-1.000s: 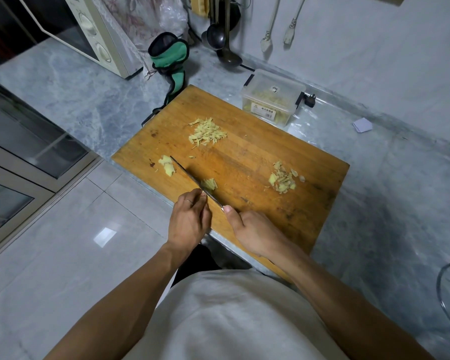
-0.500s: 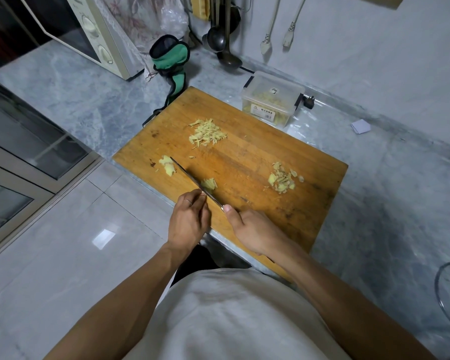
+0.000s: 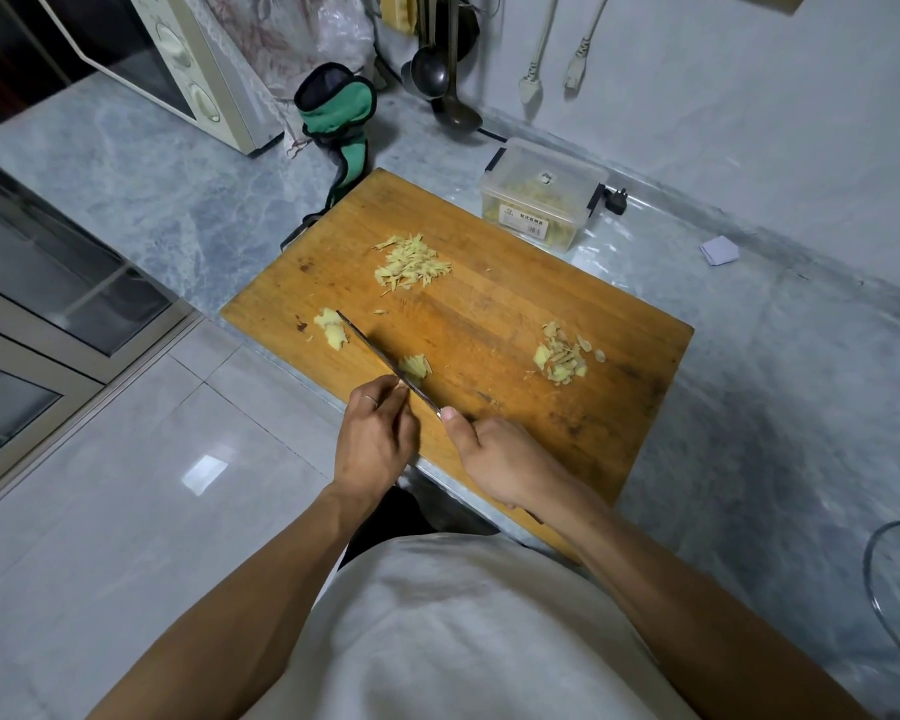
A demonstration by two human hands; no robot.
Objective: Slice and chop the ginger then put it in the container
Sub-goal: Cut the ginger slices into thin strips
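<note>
left hand: fingers curled, knuckles forward | right hand: fingers clenched, thumb extended forward

A home kitchen: a marble counter carries a microwave at 11 o'clock, ladles hang at 12, and a wooden board lies centre.

Person seen from above, head-worn view. Torso in plain off-white T-shirt, soft folds across front, no print or logo visible. Both forearms bare (sleeve ends out of view). Left hand wears thin metallic ring on one finger, which finger hard to tell. Right hand without jewellery that shows. Dark garment visible below shirt hem, detail unclear.
</note>
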